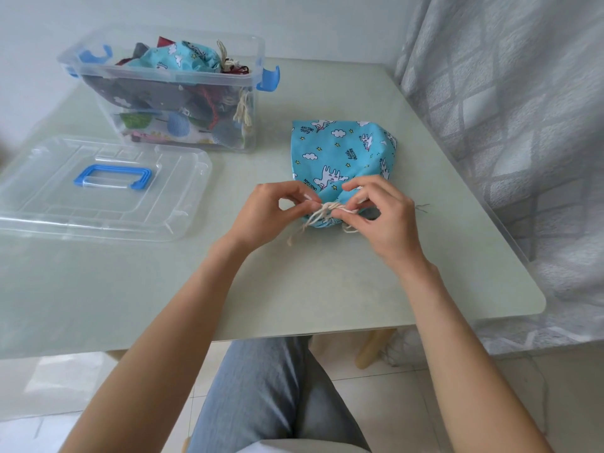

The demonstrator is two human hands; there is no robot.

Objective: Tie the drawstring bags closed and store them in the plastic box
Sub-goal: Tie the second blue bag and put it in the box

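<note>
A blue drawstring bag (341, 148) with white unicorn prints lies on the pale table (310, 289), its gathered mouth toward me. Cream drawstring cords (327, 209) cross at the mouth. My left hand (268, 212) pinches the cord on the left side, and my right hand (382, 217) pinches the cord on the right. At the back left stands the clear plastic box (170, 93), lid off, stuffed with several tied fabric bags; another blue unicorn bag (178, 58) sits on top.
The box's clear lid (98, 188) with a blue handle lies flat in front of the box on the left. A grey patterned curtain (523, 125) hangs along the table's right edge. My leg in grey trousers shows below the table's front edge.
</note>
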